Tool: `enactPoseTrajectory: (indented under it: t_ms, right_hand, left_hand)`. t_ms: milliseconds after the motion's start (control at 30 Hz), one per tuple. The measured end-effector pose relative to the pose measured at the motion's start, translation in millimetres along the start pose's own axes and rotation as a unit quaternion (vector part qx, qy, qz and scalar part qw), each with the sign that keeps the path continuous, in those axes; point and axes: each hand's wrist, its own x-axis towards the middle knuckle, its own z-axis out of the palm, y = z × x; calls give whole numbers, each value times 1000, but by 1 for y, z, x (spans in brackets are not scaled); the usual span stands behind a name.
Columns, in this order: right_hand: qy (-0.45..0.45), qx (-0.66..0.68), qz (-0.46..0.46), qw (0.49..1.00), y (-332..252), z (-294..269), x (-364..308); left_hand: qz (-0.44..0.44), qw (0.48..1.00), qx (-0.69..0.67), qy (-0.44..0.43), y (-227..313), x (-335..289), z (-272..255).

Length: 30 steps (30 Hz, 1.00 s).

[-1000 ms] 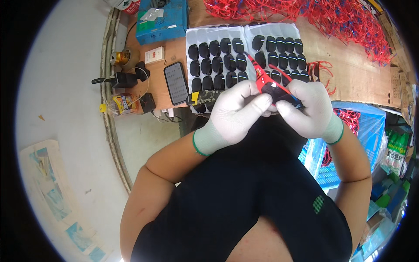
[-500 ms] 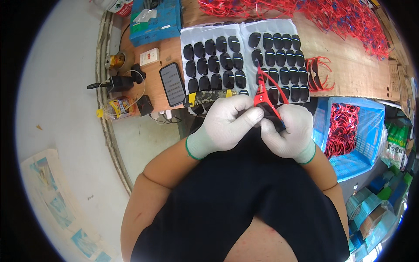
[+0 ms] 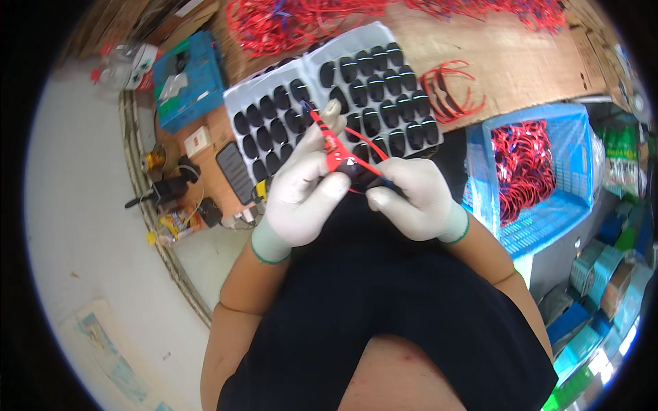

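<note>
Both my hands wear white gloves with green cuffs and meet in front of my chest on a pair of red sunglasses [image 3: 336, 155]. My left hand [image 3: 299, 195] grips one side, its thumb at the front and its fingers reaching up along a red temple. My right hand [image 3: 417, 197] pinches the other end between thumb and bent fingers. A dark lens [image 3: 360, 177] shows in the front between the hands; whether it is fully seated I cannot tell. Just beyond lies a white sheet [image 3: 312, 72] with rows of loose dark lenses, partly covered by my left hand.
Finished-looking red sunglasses [image 3: 449, 96] lie right of the sheet. A tangled heap of red frames [image 3: 301, 24] is at the back. A blue crate [image 3: 572, 198] with red frames stands at right. Left are a phone [image 3: 235, 172], a blue box [image 3: 188, 92] and a yellow-ended tool [image 3: 260, 190].
The view has turned and shifted, so the table appears tilted. Both hands still hold the sunglasses; my left fingers have stretched upward along the temple.
</note>
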Motion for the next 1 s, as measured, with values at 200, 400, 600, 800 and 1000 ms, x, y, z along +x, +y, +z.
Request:
enactPoseTrajectory:
  t_ms: [200,400,600,800,1000]
  right_hand:
    - [64,-151,26,986,19,-39,-11]
    - [211,-375,195,881,164,-145,-10]
    - [122,-382,291,869,210,-137,12]
    - [125,-343,265,892,219,-144,3]
    - [147,-333,237,901,180,-147,8]
  left_hand:
    - [-73,993,89,7,-6,-8,-7]
    - [-132,990,31,46,-18,-13,-7]
    - [-140,986,69,55,-17,5,-11]
    - [-206,929,87,294,-58,93,-95]
    - [-285,844,-160,425,-153,219,-254]
